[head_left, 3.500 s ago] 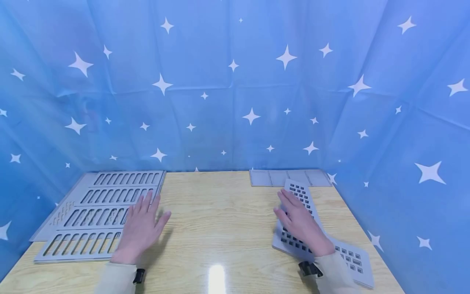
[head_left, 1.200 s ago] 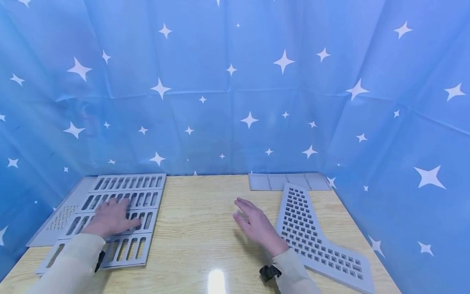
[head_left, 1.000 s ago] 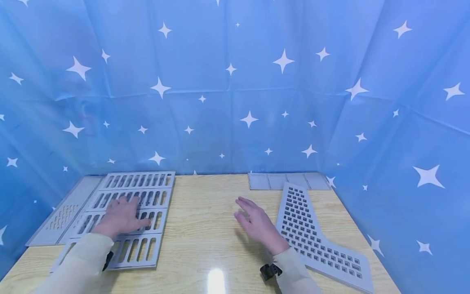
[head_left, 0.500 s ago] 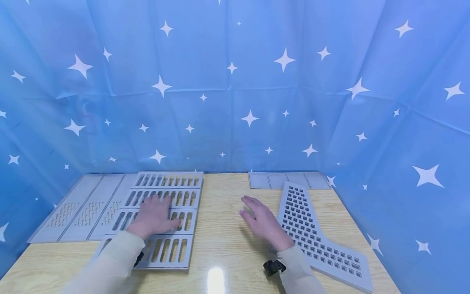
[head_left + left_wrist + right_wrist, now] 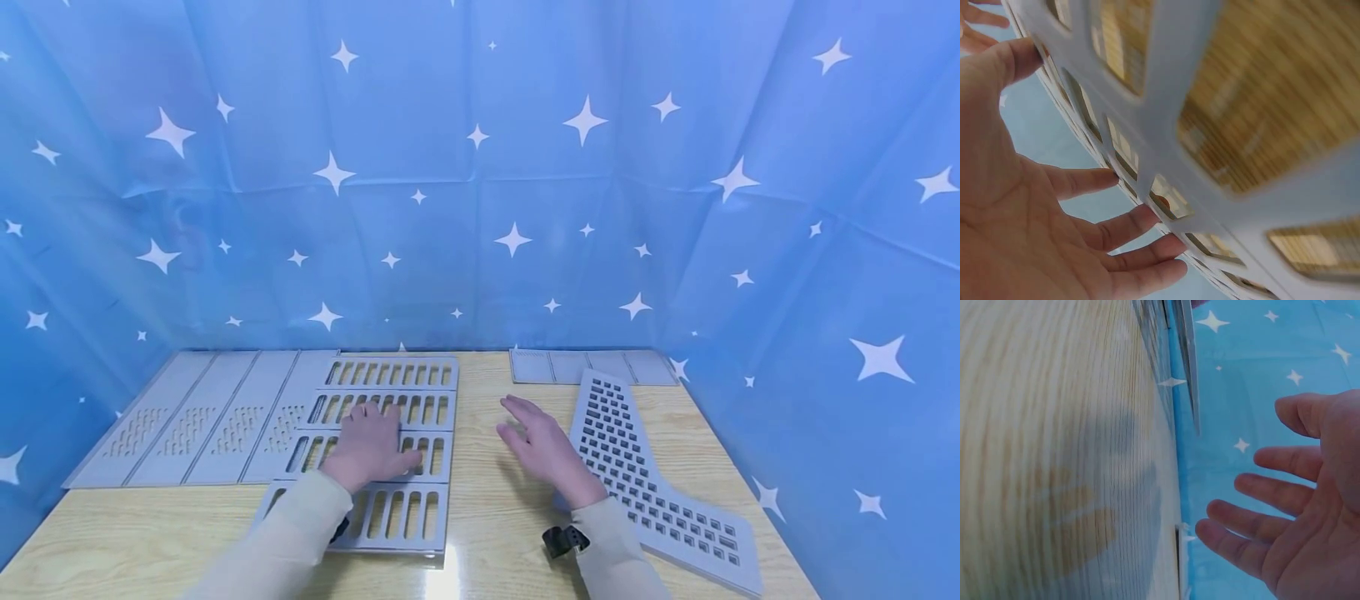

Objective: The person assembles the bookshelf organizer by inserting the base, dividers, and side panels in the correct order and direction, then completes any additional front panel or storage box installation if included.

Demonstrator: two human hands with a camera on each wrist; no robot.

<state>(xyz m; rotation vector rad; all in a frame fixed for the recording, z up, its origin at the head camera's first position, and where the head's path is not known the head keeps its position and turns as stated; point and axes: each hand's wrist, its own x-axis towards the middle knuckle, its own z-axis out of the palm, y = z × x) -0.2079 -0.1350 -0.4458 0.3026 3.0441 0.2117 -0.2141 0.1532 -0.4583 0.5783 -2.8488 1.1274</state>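
Note:
My left hand point(image 5: 367, 442) lies over a pale grey panel point(image 5: 390, 392) that has several rows of long rounded slots. In the left wrist view, the fingers are spread and their tips touch the slotted panel at its slots. Part of this panel is hidden under the hand and sleeve. Wood grain shows through most of its slots. My right hand point(image 5: 543, 446) hovers over the table with relaxed fingers and holds nothing. Close to its right lies a grey bent plate point(image 5: 745, 542) full of small square cutouts, like a keyboard plate.
Grey flat panelling point(image 5: 210, 392) with dark seams and clusters of small holes lies at the left, meeting the slotted panel's left side. A grey strip point(image 5: 570, 367) with seams lies at the back right. A blue star-patterned curtain point(image 5: 420, 275) borders the wooden table point(image 5: 517, 542).
My left hand has slid the slotted panel rightwards from the far left, uncovering more of the seamed panelling. My right hand has moved left off the bent plate, then drifted slightly back right.

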